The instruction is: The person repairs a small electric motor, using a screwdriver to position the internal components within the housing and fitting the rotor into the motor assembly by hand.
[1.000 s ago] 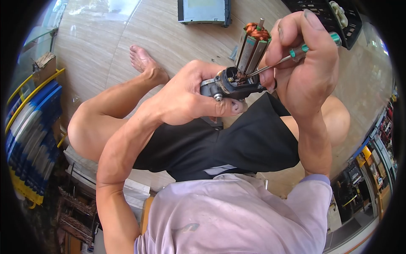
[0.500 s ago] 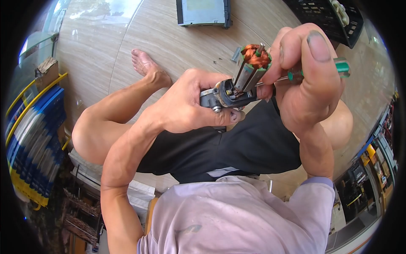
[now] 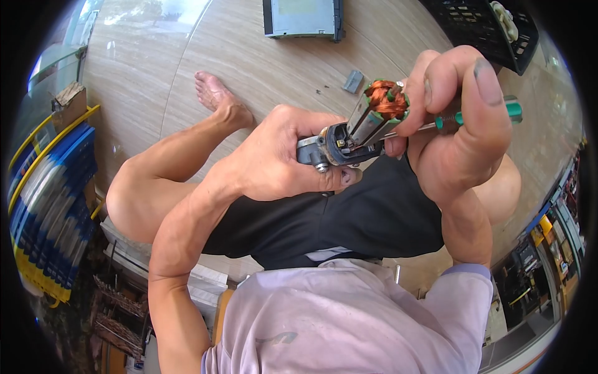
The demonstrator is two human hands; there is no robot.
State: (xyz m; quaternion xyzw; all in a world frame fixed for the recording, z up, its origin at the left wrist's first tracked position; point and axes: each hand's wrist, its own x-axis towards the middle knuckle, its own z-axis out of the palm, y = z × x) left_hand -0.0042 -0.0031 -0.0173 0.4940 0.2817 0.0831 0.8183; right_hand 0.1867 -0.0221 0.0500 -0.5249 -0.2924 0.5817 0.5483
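The left hand's fingers squeezed a motor housing (image 3: pixel 311 151) with a copper-wound armature (image 3: pixel 367 126) leaning out. The right hand's fingers curled tight around a green-handled screwdriver (image 3: pixel 513 113).

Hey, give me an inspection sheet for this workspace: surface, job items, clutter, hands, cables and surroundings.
Surface: pale tiled floor, glossy at upper left.
Job items: dark housing; copper-wound armature tilted, its lower end at the housing's opening; green-handled screwdriver, tip hidden.
Clutter: small grey block and boxy metal unit on the floor.
Hands: left hand gripping the housing; right hand closed round the screwdriver.
Cables: nothing seen.
Surroundings: black crate at upper right, blue-and-white stack at left.
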